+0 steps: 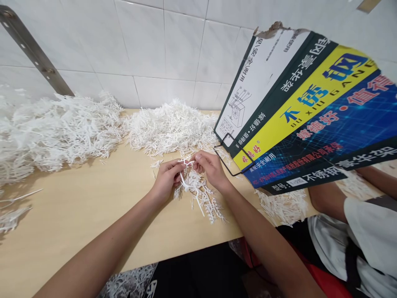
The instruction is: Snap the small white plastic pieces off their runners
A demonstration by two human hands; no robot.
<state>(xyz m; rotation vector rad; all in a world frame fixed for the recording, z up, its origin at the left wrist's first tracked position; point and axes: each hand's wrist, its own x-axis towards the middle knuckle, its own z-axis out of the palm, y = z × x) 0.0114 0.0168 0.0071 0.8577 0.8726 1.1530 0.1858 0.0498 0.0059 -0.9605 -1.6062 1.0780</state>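
Near the middle of the table, my left hand pinches a thin, white, branched plastic strip between thumb and fingers. My right hand is closed on the other end of this strip, with the fingertips close to those of my left. Part of the strip is hidden by the fingers. Just below both hands lies a small heap of white branched plastic pieces, some with long thin stems. Beyond my hands is a larger mound of similar white pieces.
Another big white mound covers the left back of the table. A printed cardboard panel stands at the right, with a black wire frame at its foot. Behind it sits a person in a white sleeve. A tiled wall closes the back.
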